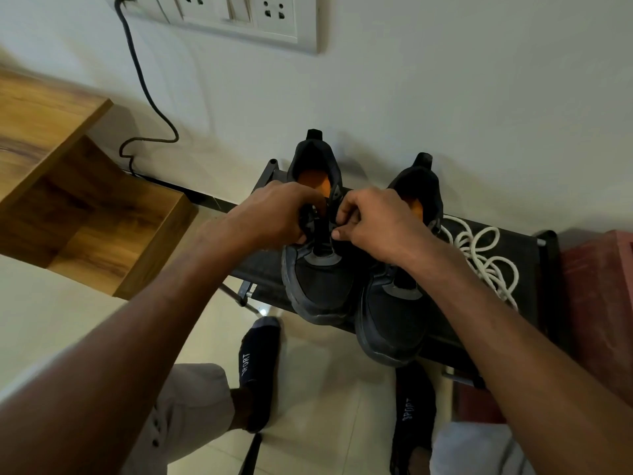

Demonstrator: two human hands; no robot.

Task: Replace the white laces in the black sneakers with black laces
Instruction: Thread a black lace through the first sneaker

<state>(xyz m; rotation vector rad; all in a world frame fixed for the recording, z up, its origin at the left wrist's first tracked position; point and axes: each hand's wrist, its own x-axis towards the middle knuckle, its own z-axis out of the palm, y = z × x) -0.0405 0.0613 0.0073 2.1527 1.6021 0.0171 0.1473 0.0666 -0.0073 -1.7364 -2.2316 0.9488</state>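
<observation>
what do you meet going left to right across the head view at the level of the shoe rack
wooden shelf unit → left sneaker → right sneaker → white laces → red box

a home: shoe rack, wall sockets.
</observation>
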